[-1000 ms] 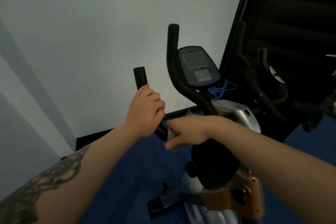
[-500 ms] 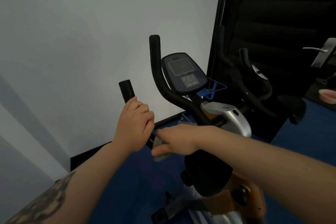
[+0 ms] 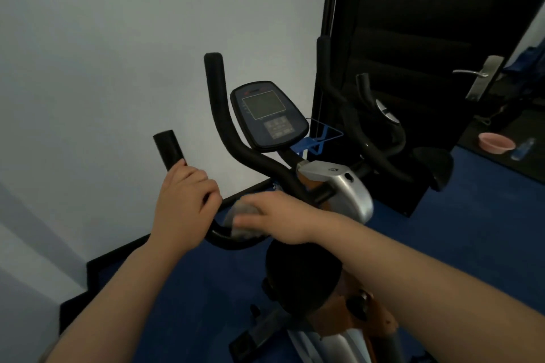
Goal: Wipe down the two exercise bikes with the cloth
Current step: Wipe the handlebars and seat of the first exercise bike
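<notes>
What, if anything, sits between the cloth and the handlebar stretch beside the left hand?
Nothing visible. The right hand presses the cloth onto the handlebar, bare up to the left hand gripping it.

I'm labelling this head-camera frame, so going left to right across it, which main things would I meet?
Left hand gripping the black foam handlebar → grey cloth under the right hand → dark oval console with grey screen → blue wire bottle holder → second black exercise bike → silver door handle → pink bowl.
</notes>
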`<action>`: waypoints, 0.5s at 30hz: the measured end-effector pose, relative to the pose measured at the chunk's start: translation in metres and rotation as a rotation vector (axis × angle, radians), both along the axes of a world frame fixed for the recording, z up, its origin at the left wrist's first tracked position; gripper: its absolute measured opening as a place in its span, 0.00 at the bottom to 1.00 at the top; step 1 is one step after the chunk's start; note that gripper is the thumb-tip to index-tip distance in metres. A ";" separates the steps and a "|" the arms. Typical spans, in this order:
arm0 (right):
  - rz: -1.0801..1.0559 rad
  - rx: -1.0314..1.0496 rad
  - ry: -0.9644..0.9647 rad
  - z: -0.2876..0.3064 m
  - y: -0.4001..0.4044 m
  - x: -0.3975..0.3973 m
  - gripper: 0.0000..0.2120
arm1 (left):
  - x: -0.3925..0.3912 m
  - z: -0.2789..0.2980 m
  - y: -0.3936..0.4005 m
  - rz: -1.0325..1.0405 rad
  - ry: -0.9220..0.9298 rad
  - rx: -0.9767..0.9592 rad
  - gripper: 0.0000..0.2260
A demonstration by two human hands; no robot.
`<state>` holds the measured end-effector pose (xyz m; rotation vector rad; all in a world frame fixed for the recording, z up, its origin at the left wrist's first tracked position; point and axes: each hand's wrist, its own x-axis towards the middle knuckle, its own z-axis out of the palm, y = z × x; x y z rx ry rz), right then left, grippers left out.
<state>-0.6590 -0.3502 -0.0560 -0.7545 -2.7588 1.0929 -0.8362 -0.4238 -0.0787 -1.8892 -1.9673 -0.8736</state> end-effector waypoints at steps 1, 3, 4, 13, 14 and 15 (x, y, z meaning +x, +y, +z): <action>-0.112 -0.111 0.150 0.002 0.002 0.006 0.09 | 0.005 0.000 0.001 0.043 -0.051 -0.002 0.13; -0.364 -0.332 0.397 0.012 0.009 0.017 0.13 | 0.017 0.002 0.007 0.153 -0.127 -0.031 0.16; -0.475 -0.433 0.480 0.020 0.013 0.022 0.15 | 0.024 0.003 0.012 0.204 -0.144 -0.063 0.16; -0.811 -0.418 0.686 0.040 0.027 0.062 0.22 | 0.051 0.002 0.023 0.450 0.001 -0.139 0.17; -0.772 -0.349 0.652 0.029 0.022 0.059 0.20 | 0.051 0.002 0.023 0.456 0.000 -0.131 0.17; -0.701 -0.279 0.577 0.014 0.018 0.055 0.18 | 0.051 0.002 0.023 0.462 0.003 -0.129 0.16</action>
